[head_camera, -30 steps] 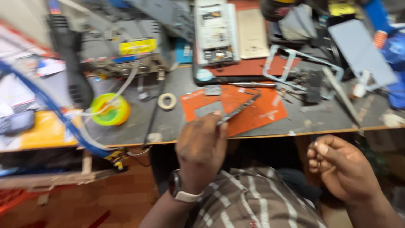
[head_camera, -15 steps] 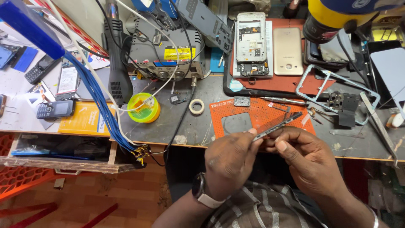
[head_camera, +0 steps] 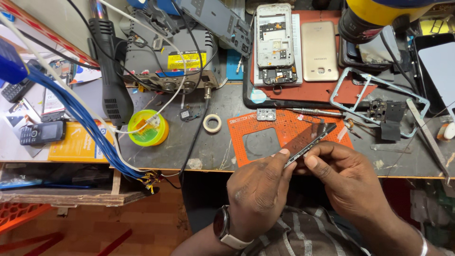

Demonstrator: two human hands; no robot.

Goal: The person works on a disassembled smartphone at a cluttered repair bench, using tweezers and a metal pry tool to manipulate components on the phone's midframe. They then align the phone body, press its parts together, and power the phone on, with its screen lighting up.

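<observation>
Now both hands meet closer: left hand (head_camera: 258,199) and right hand (head_camera: 348,182) pinch the phone screen (head_camera: 310,138) edgewise above the orange mat (head_camera: 284,128).

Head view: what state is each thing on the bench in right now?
Left hand: gripping the phone panel.
Right hand: gripping the same panel.
Phone panel: held edge-on, tilted.
Grey phone: back off, insides exposed.
Gold cover: lying flat.
Tape roll: lying flat.

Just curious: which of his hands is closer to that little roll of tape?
Left. The left hand is below and slightly right of the roll of tape; the right hand is farther right.
</observation>
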